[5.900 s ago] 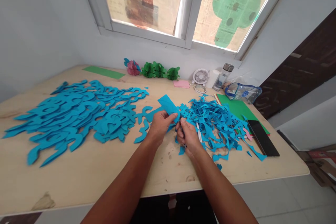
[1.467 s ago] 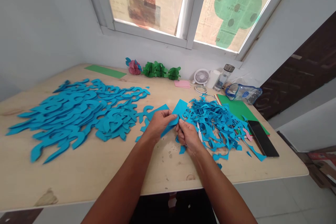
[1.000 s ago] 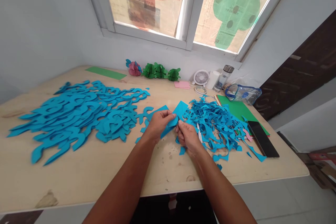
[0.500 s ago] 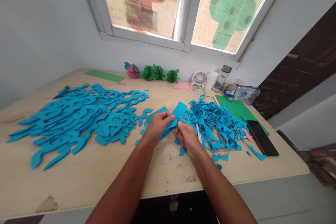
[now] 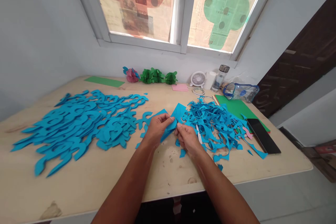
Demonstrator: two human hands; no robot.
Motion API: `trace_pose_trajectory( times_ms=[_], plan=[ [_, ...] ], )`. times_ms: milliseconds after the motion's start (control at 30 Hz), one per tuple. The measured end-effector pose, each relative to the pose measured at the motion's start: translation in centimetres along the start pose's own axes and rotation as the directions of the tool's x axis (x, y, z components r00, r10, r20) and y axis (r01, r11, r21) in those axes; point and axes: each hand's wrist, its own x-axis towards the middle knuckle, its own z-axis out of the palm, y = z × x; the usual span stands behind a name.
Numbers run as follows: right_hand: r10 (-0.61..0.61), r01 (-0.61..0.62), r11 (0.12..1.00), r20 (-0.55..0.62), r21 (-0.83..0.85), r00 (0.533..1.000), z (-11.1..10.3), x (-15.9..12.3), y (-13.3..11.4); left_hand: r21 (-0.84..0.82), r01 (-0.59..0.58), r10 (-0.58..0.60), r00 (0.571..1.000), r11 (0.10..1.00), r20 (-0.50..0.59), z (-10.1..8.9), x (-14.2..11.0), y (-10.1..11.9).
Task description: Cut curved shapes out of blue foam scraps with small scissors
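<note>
My left hand [image 5: 159, 127] pinches a small piece of blue paper [image 5: 172, 125] between thumb and fingers. From the other side, my right hand [image 5: 187, 135] has its thumb and forefinger closed at the same piece's edge. Just behind the hands lies a flat blue paper sheet [image 5: 179, 110]. Blue paper scraps [image 5: 215, 122] spread out to the right, with a white pen-like object [image 5: 198, 133] among them. A stack of smaller blue cut-outs [image 5: 115, 129] lies left of my left hand, beside a large heap of curved blue paper cut-outs [image 5: 68, 119].
A black phone [image 5: 263, 135] rests over green paper [image 5: 236, 112] at the right. Along the back stand green paper figures [image 5: 157, 76], a pink paper figure [image 5: 131, 75], a small white fan [image 5: 198, 79], a water bottle [image 5: 220, 77] and a clear pouch [image 5: 241, 91].
The view has shifted slightly, so the tabletop sits a little differently in the picture. Both hands stay together at the blue paper piece, with barely any movement.
</note>
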Motion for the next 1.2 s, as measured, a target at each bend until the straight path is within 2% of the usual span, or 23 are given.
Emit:
trace_pose_trajectory(
  times_ms=[200,367,533,667,800,1000,1200],
  plan=[
    [-0.009,0.009,1.0,-0.006,0.004,1.0,0.1,-0.1,-0.3,-0.018,0.036,-0.036,0.999,0.999,-0.012,0.1,-0.1,0.1],
    [-0.024,0.023,1.0,-0.017,-0.014,1.0,0.2,-0.2,-0.5,-0.137,0.072,-0.082,0.994,0.988,-0.074,0.0,0.1,0.2],
    [-0.106,0.116,0.991,-0.143,0.064,0.984,0.1,-0.1,-0.9,-0.176,0.112,-0.127,0.989,0.978,-0.077,-0.1,0.2,0.2],
    [-0.159,0.197,0.973,-0.266,0.121,0.951,0.0,0.0,-1.2,-0.048,0.063,-0.063,0.998,0.997,0.018,0.2,0.1,0.0],
    [-0.16,0.219,0.966,-0.349,0.137,0.923,-0.2,0.2,-1.2,0.166,-0.09,0.078,0.994,0.982,0.076,0.4,0.1,-0.4],
    [-0.192,0.256,0.962,-0.431,0.095,0.881,-0.7,0.8,-0.6,0.515,-0.336,0.31,0.94,0.788,0.14,0.7,0.0,-1.0],
    [-0.221,0.279,0.958,-0.454,0.065,0.863,-1.2,1.3,-0.2,0.663,-0.409,0.405,0.898,0.627,0.17,0.7,0.0,-1.7]
  ],
)
